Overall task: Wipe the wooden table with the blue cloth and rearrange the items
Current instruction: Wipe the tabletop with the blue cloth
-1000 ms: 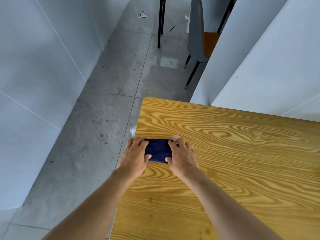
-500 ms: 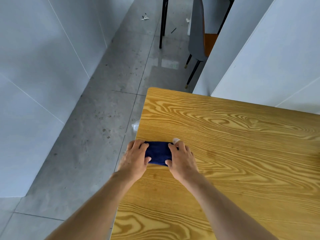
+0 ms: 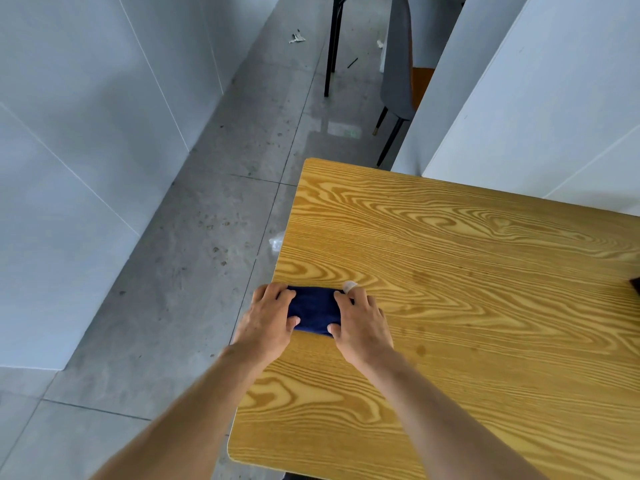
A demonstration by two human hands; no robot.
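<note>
A folded dark blue cloth [image 3: 314, 310] lies on the wooden table [image 3: 467, 271] close to its left edge. My left hand [image 3: 268, 318] presses on the cloth's left end and hangs partly over the table edge. On the cloth's right end rests my right hand [image 3: 362, 323], one fingertip wrapped in a pale bandage. Both hands hold the cloth flat against the wood. Its ends are hidden under my fingers.
A dark object [image 3: 635, 285] peeks in at the table's right edge. Grey tiled floor [image 3: 194, 271] runs along the left, with a small clear scrap [image 3: 276, 241] by the table edge. A grey and orange chair [image 3: 403, 64] stands beyond the far corner. White walls flank both sides.
The table's far edge has slid up in the view, so more wood shows beyond the cloth. Both hands keep the same hold on the cloth.
</note>
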